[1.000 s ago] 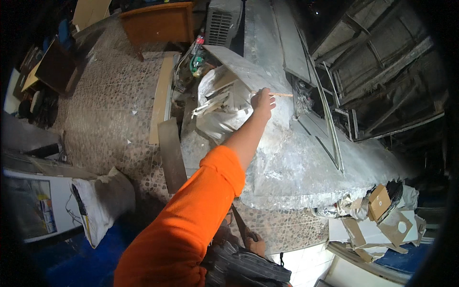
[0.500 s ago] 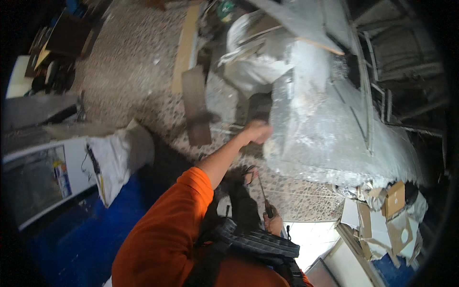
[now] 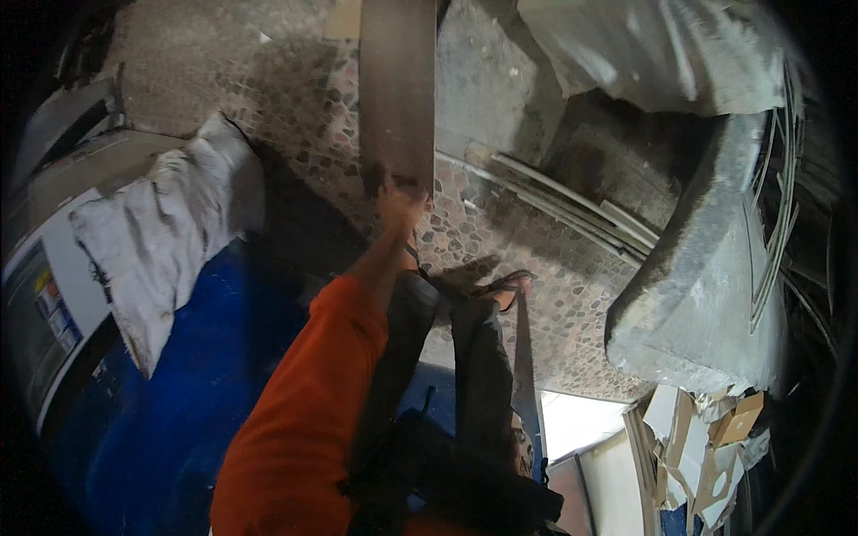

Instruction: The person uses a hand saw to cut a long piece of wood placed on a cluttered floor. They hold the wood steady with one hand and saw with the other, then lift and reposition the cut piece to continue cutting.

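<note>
Brown board [image 3: 398,98]: straight ahead of left hand, long axis near to far.
Left hand [image 3: 399,207]: grips board's near end; nearer hand.
Right hand [image 3: 522,447]: beside handsaw's [image 3: 524,353] near end; shadowed, grip cannot be told.
Board edges: pebbled floor [image 3: 308,112] left; pale strips [image 3: 554,189] right, apart.
White sack [image 3: 170,214]: left.

Gap between sack [image 3: 183,228] and board [image 3: 398,89]

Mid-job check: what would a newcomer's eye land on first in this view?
Probably the orange sleeve, lower left of centre, leading up to the left hand at the near end of a brown board, top centre. Then the crumpled white sack at left, beside a vivid blue surface.
</note>
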{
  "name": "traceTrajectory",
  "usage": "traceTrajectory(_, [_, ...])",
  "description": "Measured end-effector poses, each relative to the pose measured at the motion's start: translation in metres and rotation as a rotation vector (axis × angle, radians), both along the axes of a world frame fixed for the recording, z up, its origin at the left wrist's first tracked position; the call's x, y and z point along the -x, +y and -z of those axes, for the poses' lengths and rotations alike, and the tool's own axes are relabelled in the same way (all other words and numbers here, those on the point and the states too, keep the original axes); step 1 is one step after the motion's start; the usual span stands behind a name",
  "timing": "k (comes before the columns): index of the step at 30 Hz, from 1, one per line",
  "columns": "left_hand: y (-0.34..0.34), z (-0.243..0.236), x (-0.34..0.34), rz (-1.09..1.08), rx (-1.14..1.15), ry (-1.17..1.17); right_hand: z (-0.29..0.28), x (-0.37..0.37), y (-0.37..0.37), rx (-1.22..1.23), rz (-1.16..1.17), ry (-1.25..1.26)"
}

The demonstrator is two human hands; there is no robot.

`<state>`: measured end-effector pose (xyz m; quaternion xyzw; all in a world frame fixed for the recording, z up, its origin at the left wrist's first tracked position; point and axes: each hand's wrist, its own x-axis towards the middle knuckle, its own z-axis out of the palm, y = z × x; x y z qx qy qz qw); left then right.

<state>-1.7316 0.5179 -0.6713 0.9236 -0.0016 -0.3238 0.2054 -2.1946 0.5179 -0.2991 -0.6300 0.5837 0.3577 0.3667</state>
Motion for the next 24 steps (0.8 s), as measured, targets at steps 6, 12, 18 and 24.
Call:
traceTrajectory(6, [-0.060,0.044,-0.023,-0.015,-0.213,0.076,0.007,-0.008,0.004,-0.030,0.020,0.081])
traceTrajectory(12, [0.057,0.057,-0.095,0.187,-0.341,0.153,-0.003,-0.017,0.016,-0.007,0.033,0.013])
traceTrajectory(18, [0.129,-0.123,-0.142,-0.465,0.660,0.454,-0.030,-0.024,0.019,0.150,0.053,-0.066])
traceTrajectory(24, [0.130,-0.364,-0.054,-0.422,0.786,0.941,-0.083,-0.028,0.004,0.300,0.272,-0.069])
